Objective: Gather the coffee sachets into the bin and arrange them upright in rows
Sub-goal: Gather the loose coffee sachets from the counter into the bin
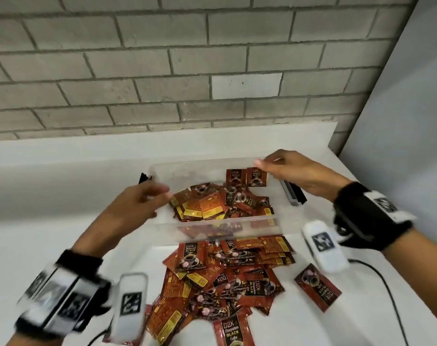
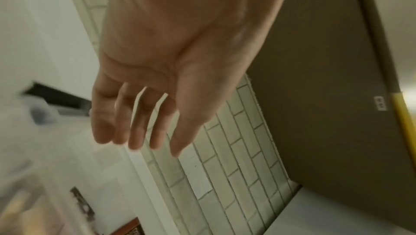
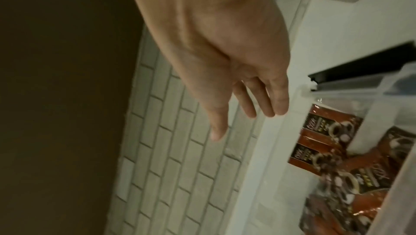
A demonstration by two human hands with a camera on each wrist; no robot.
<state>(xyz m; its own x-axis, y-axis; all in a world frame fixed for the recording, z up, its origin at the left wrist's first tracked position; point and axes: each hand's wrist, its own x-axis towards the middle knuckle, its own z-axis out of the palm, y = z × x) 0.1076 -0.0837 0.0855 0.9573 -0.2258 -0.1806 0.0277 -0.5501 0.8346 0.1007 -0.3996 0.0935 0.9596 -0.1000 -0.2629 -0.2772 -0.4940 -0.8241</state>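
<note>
Head view: clear bin (image 1: pixel 162 171) on white counter (image 1: pixel 50 196), its walls hard to trace. Left hand (image 1: pixel 135 206) blurred at the bin's left side, contact unclear. Right hand (image 1: pixel 292 173) at the back right corner beside two upright sachets (image 1: pixel 246 176); cannot tell here if it pinches one. Loose red sachets (image 1: pixel 220 203) heaped flat in the bin; a bigger pile (image 1: pixel 227 275) spreads on the counter in front, cut off at the bottom edge; a single sachet (image 1: pixel 317 287) lies apart to the right.

Left wrist view: left hand (image 2: pixel 157 60) with fingers straight, holding nothing; bin a blur.

Right wrist view: right hand (image 3: pixel 236 52) with fingers relaxed, empty, just above the bin rim (image 3: pixel 360 82); the two upright sachets (image 3: pixel 324 142) lean on the wall, print unreadable.
</note>
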